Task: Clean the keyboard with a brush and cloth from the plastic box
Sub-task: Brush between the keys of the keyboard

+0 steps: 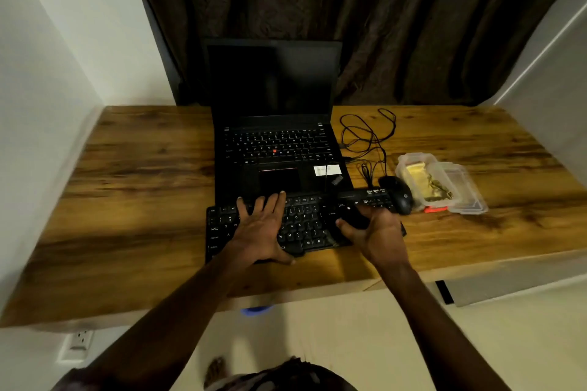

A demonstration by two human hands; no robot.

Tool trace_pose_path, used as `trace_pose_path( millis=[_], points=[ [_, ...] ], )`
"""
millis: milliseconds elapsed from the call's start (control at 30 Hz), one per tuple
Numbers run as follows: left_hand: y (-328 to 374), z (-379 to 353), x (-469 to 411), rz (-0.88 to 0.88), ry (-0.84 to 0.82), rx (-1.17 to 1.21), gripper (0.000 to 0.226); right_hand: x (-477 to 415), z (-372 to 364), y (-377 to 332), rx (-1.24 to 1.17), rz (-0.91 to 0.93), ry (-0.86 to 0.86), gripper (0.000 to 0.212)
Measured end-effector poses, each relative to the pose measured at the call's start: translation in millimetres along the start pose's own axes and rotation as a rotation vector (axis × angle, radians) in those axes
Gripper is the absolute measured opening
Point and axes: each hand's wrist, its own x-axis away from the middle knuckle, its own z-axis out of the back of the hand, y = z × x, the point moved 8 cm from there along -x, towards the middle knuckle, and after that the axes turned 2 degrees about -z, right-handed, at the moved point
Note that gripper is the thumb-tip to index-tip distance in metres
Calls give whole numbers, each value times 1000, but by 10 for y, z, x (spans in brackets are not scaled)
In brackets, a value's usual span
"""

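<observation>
Head view: left hand (262, 225) lies spread flat on the keyboard (301, 225) near the bench (143, 184) front edge. Right hand (374, 232), fingers curled, grips the keyboard's right end. At 2 o'clock sit the mouse (398, 194) and plastic box (438, 181) holding the yellow cloth (419, 179). Laptop (276, 136) stands at 12 o'clock.
</observation>
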Motion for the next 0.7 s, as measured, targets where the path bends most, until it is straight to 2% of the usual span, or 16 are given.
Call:
trace_pose_path(
  millis=[167,267,400,567,700],
  points=[
    [14,16,-9,11,-10,10,154,19,333,225,20,-34,139,45],
    [28,16,-8,14,-15,10,155,20,179,226,44,-53,98,54],
    [72,0,-22,18,-14,-1,155,80,-135,-43,3,31,-42,28],
    [90,-11,-45,33,-17,9,155,27,-103,4,8,26,-65,33],
    [73,-23,-43,46,-17,28,156,-90,116,81,191,55,15,43]
  ],
)
